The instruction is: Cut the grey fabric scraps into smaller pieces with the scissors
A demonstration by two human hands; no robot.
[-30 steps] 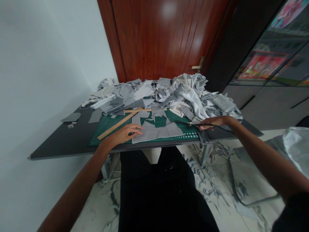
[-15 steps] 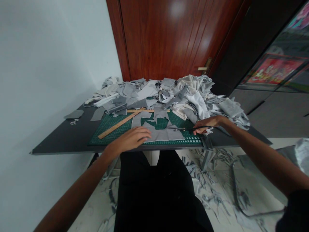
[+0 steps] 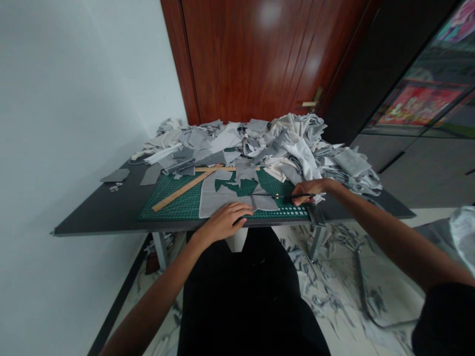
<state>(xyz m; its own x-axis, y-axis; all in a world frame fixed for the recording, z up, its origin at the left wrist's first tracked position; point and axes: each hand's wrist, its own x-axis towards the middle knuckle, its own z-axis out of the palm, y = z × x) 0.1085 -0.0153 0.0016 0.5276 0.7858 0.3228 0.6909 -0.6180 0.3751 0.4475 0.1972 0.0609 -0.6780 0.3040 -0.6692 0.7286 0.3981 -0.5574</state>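
Table point(image 3: 92, 212), dark-topped: bears every item below. Cloth heap point(image 3: 226, 143), grey and off-white, tangled, along the far side. Cutting mat point(image 3: 180, 208), green, gridded, near the front edge. Grey cloth point(image 3: 215, 202), one piece, spread on the mat, far edge jagged. Wooden ruler point(image 3: 185, 190), aslant on the mat, left of the grey cloth. Scissors point(image 3: 277, 196), dark, pointing left, blades at the grey cloth; gap between blades too small to tell.

Step in hand, as judged: trimming the grey cloth with the scissors, one hand steadying. Next move calls for the blades set true to the intended edge, then a controlled squeeze — cloth held flat, steadying fingers clear of the blade line.

Right hand point(image 3: 306, 190): fingers curled around the scissor handles, just off the cloth's right end; only the blades reach the cloth. Left hand point(image 3: 225, 221): palm down at the near edge, fingers extended and loosely together, thumb set off; nothing pinched, as far as shows.

Left fingertips: resting on the near part of the grey cloth, which runs out to both sides and beyond them — the blade tips near, on the far side, apparently not touching.
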